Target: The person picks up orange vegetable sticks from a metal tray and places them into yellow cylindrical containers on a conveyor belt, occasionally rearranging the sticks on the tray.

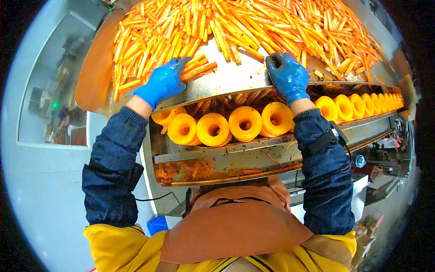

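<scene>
Left hand [164,82] gripped orange sticks [197,68], right hand [287,76] lay open on tray [231,79] above rollers [244,123].

both arms reach forward; left hand [162,82] and right hand [287,76] lie palm-down, fingers seemingly curled
</scene>
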Available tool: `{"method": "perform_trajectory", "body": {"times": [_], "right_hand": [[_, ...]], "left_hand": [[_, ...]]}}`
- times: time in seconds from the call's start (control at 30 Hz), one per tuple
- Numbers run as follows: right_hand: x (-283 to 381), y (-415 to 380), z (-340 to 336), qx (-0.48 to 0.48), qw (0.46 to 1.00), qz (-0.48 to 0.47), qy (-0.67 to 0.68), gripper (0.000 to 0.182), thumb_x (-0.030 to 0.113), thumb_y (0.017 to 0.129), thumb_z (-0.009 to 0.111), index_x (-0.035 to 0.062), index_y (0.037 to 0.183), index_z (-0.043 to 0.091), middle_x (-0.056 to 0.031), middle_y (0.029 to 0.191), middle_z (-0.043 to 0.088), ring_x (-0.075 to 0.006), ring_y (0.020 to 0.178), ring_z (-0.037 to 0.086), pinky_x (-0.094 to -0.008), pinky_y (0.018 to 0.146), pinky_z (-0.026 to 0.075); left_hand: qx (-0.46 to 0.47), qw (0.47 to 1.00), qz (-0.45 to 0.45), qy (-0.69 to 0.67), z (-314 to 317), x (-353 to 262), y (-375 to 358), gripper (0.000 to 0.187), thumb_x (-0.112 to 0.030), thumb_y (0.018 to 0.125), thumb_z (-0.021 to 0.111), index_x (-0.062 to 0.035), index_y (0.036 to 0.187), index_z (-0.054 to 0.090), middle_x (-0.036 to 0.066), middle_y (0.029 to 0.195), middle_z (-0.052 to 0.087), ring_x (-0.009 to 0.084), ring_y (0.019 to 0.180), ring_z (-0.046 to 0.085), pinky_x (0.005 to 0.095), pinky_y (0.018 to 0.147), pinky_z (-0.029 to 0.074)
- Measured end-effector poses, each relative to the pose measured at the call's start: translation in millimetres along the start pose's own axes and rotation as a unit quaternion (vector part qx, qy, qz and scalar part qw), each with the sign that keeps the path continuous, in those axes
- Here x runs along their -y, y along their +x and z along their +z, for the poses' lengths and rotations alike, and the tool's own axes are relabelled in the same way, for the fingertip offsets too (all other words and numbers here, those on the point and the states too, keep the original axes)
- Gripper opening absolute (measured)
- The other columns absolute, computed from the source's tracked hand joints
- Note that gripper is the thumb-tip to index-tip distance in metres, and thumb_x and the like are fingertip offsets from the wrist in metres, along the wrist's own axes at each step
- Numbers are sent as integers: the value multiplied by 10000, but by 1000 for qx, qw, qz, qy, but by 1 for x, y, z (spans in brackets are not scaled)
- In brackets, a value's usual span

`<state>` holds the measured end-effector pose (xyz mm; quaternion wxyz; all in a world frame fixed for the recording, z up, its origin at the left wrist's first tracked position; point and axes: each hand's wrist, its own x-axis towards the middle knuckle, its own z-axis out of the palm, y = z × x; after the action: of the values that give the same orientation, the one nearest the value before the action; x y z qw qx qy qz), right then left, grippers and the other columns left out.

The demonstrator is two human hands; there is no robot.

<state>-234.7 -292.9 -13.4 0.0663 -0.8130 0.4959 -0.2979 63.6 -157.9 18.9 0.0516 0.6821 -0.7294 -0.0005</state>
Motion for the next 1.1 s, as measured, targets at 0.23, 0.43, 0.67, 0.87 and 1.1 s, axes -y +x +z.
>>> {"method": "perform_trajectory", "body": {"times": [0.23,0.43,0.67,0.87,1.1], "right_hand": [[-3,-1,2,-21,1000,-13,8,263,378,829,554,149,858,679,-131,900,651,-308,829,630,-419,732,510],[-2,0,0,4,1000,3,0,268,380,836,550,147,874,677,-135,914,651,-320,835,629,-427,732,511],[-5,1,4,5,1000,2,4,321,426,835,537,146,898,680,-135,916,652,-328,847,626,-439,746,507],[10,-12,-5,-103,970,-80,204,175,283,848,617,133,904,688,-113,861,656,-236,765,646,-342,682,517],[105,-98,0,196,861,-96,459,321,178,780,681,14,1050,621,-171,954,642,-286,805,644,-345,714,518]], "left_hand": [[15,999,-51,10,-8,2,18,517,-308,781,655,5,1179,550,224,1114,600,340,1020,595,380,853,483],[-270,747,-185,-579,-47,-21,0,381,-279,850,652,-26,1127,589,50,1041,618,140,924,584,276,835,457],[-258,595,-208,-732,-11,-77,-71,382,-172,853,625,-20,1194,543,67,1116,597,175,1050,546,305,925,416],[-200,584,-249,-747,14,-108,-103,395,-168,871,595,-46,1237,510,70,1171,563,175,1077,529,303,935,405],[-140,722,-244,-632,30,-133,-109,296,-140,884,604,-16,1148,553,25,975,605,105,883,562,271,790,473]]}}
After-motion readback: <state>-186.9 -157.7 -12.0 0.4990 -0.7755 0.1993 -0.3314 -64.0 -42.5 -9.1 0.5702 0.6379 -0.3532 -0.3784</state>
